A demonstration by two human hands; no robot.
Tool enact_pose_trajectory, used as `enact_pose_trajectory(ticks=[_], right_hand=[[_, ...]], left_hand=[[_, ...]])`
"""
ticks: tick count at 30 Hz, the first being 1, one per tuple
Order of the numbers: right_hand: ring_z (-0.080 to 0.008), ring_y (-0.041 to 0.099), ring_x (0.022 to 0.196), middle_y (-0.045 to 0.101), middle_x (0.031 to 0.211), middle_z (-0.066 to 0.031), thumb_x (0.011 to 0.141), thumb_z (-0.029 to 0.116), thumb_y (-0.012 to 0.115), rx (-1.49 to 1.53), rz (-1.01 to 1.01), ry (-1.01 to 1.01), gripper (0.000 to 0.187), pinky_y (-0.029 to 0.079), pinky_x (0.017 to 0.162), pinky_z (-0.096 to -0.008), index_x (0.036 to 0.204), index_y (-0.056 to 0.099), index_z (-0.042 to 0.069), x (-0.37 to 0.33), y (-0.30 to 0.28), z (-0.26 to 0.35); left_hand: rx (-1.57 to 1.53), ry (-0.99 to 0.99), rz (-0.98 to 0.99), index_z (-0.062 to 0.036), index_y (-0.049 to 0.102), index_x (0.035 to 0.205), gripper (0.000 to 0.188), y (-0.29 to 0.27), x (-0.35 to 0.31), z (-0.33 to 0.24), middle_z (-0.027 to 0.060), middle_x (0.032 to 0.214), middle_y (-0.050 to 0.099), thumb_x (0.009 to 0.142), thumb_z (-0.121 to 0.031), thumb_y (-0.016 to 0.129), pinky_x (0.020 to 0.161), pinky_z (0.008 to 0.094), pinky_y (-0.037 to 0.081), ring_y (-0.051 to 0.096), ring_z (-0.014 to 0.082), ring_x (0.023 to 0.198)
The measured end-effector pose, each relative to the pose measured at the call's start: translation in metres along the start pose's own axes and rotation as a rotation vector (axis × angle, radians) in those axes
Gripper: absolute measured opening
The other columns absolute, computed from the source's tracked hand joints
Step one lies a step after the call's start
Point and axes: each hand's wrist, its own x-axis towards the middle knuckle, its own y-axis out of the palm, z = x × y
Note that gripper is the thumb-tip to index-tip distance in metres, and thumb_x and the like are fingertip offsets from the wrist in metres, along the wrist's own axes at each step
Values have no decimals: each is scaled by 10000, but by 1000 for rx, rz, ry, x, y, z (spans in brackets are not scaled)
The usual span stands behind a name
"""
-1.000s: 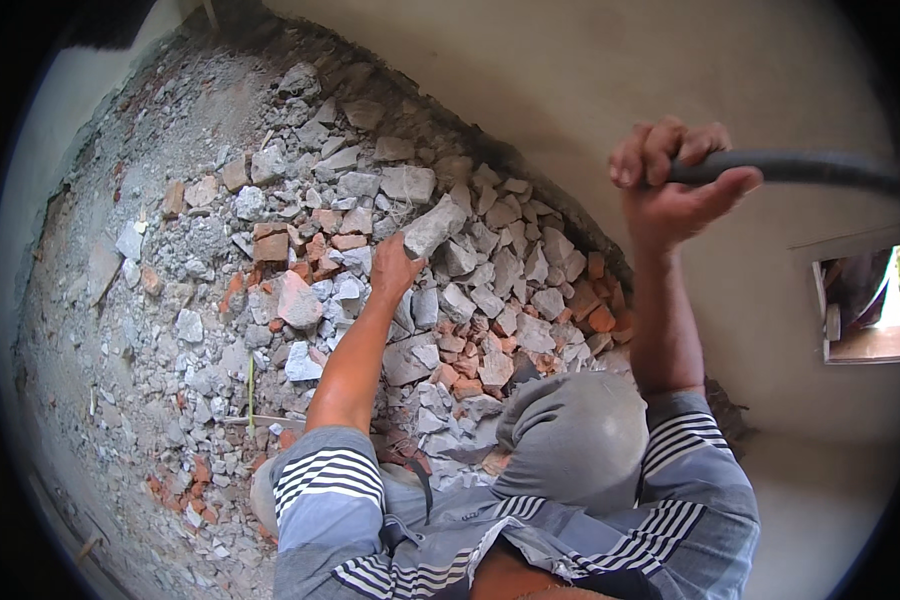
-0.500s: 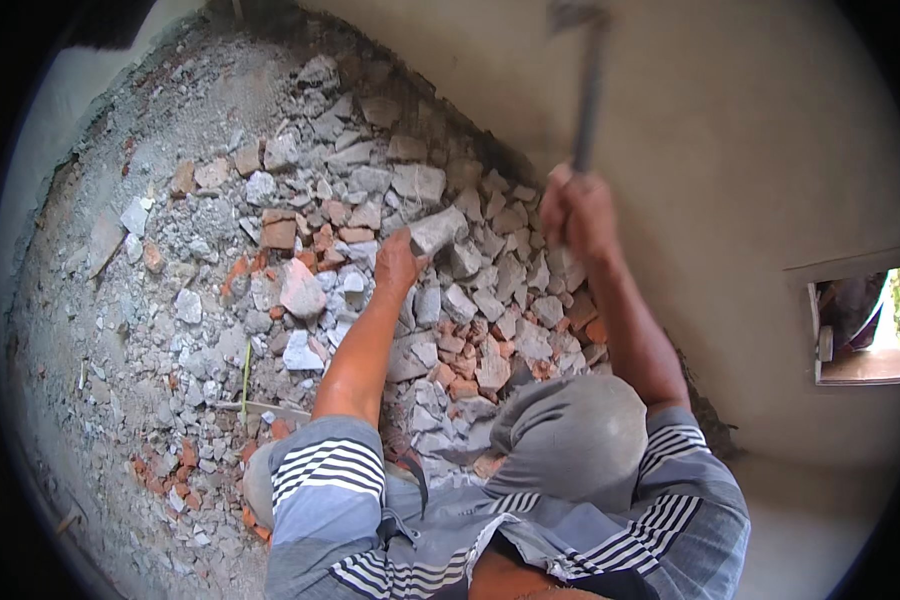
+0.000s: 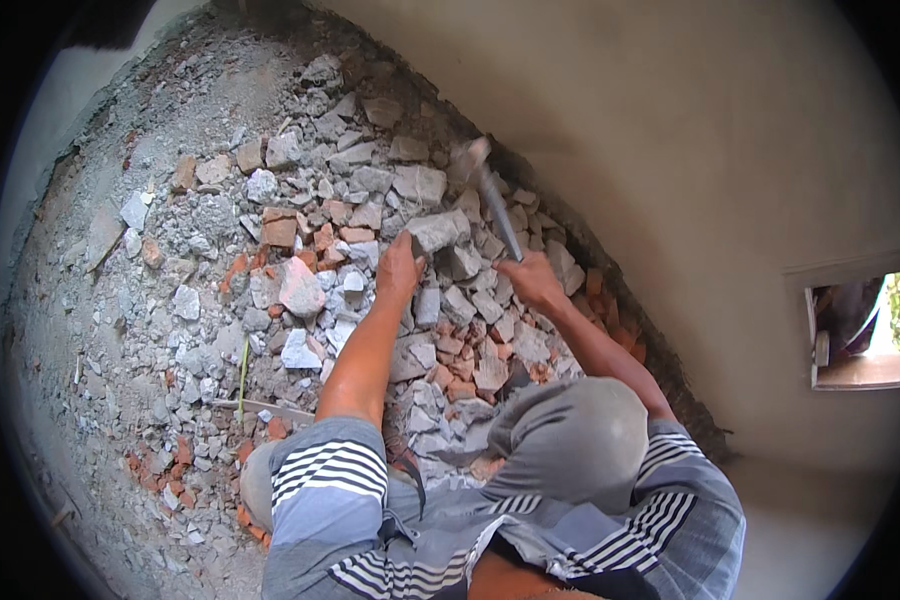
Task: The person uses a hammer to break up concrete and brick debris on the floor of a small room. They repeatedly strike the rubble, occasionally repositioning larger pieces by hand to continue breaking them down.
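Observation:
My left hand (image 3: 399, 268) grips the near left end of a grey chunk of concrete (image 3: 440, 231) on the rubble heap. To its right, my right hand (image 3: 533, 279) is closed around the handle of a hammer (image 3: 499, 214). The hammer slants up and to the left, and its head, blurred by motion, is just beyond the upper right of the chunk. From this view I cannot tell whether the head touches any stone. Broken grey pieces and red brick bits lie tightly around both hands.
Loose rubble (image 3: 200, 300) spreads widely to the left, with a pinkish stone (image 3: 301, 288) and a thin green strip (image 3: 244, 372) in it. A plain beige wall (image 3: 710, 150) rises along the right, with a small opening (image 3: 867, 330) low in it. My bent knee (image 3: 580, 440) is close below.
The hammer has swung down from high at the upper right to low over the rubble, my right hand coming down and left with it. My left hand stays on the concrete chunk.

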Motion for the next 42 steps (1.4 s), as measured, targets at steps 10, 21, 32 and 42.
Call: enact_pose_trajectory(ticks=[10, 21, 32, 42], right_hand=[[-182, 480, 533, 484, 602, -46, 947, 186, 598, 332, -431, -654, 266, 451, 533, -404, 729, 555, 40, -8, -39, 78], [-127, 474, 463, 498, 563, -47, 907, 200, 659, 595, -22, -185, 190, 390, 434, -304, 810, 555, 73, -17, -75, 113], [-248, 628, 697, 594, 700, -126, 883, 131, 584, -121, 285, 49, 207, 504, 629, -403, 970, 653, -44, 5, 34, 6], [-147, 488, 388, 519, 522, -24, 886, 275, 672, 1081, 135, -800, 338, 422, 377, -298, 694, 509, 50, -16, -129, 187]], left_hand=[[1, -6, -9, 23, 558, 1184, 509, -5, -4, 1, 249, 1268, 600, 762, -138, 793, 998, 444, 491, 587, 416, 1162], [-132, -85, 26, 21, 550, 1278, 538, -5, 0, 2, 280, 1164, 644, 779, -74, 725, 909, 472, 520, 622, 463, 1073], [-190, -184, 38, -28, 480, 1443, 635, 5, 9, 14, 346, 1119, 641, 813, -67, 557, 940, 482, 492, 626, 469, 1077], [-384, -235, -15, 40, 476, 1424, 633, 44, -2, 30, 279, 1272, 623, 839, -136, 642, 1016, 417, 464, 603, 392, 1200]])
